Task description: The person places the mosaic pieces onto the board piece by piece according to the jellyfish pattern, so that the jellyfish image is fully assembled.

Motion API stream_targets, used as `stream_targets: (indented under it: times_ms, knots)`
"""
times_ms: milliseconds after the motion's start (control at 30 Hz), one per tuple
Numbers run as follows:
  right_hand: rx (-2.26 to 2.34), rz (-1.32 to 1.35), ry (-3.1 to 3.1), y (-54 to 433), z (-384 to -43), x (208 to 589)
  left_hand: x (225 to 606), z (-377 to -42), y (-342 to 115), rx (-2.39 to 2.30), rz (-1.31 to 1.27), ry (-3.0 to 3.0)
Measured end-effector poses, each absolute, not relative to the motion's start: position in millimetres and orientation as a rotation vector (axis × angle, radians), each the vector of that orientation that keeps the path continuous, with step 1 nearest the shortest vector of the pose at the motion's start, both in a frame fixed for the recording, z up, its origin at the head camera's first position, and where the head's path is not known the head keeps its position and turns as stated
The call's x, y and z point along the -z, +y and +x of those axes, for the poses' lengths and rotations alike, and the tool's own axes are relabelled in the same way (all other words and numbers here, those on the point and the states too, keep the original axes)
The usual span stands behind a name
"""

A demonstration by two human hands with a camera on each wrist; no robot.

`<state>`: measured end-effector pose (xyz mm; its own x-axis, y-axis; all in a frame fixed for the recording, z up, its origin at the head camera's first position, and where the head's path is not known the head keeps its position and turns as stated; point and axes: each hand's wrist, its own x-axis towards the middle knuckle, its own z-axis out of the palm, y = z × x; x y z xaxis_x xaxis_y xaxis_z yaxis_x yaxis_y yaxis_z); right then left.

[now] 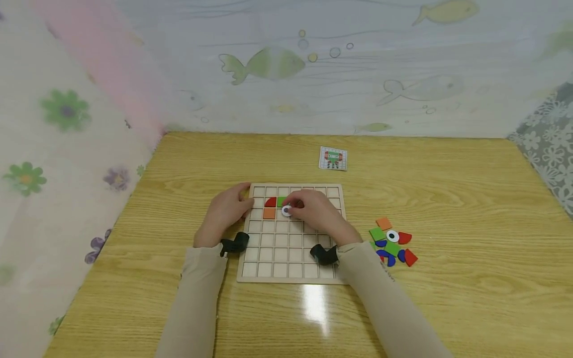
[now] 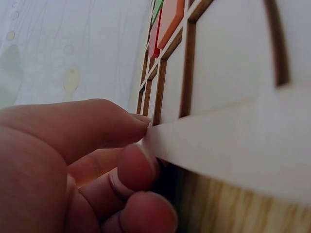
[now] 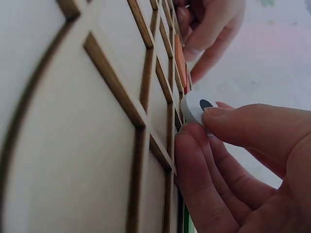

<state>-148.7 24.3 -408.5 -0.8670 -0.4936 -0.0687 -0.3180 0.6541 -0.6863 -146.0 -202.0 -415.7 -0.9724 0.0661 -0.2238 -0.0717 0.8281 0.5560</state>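
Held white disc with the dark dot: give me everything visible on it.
The white disc is round and flat with visible thickness, a smooth surface and a dark central dot; painted wood or plastic, can't tell which. The right hand's grip pinches it, thumb on the dotted face partly covering the dot, fingers at the rim. In the head view it appears at the cell right of the orange square on the grid board; board contact is unclear.
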Motion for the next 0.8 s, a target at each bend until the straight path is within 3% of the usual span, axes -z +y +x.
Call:
stream_targets:
  times_ms: [800]
  knots:
    - [0.877,-0.664,2.789,11,-140,413,415,-146,-201,-0.825,0.006,2.776]
